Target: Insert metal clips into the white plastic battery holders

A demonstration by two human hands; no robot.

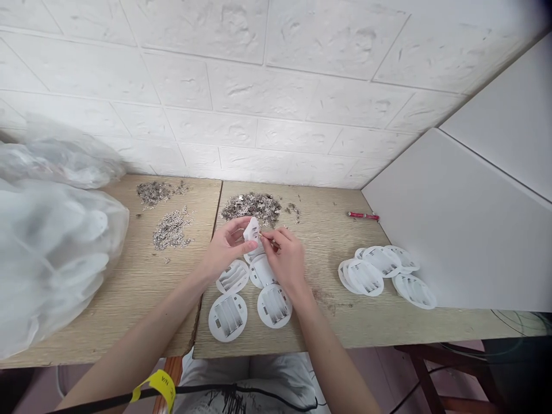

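Note:
My left hand (223,248) is closed on the edge of a white round plastic battery holder (251,231), tipped up off the table. My right hand (287,257) pinches a thin brass-coloured tool (273,244), whose tip meets the face of that holder; its exact kind is hidden by the fingers. Below my hands lie several more round battery holders (227,317) with long slots, some overlapping. Just behind my hands spreads a heap of small metal contact pieces (254,206).
Two smaller piles of metal pieces (172,229) lie to the left, beside large clear bags (56,253) of white parts. On the right are overlapping finished-looking holders (366,277) and a red pen-like tool (363,215). A white brick-patterned wall (276,132) and grey panel (470,230) bound the table.

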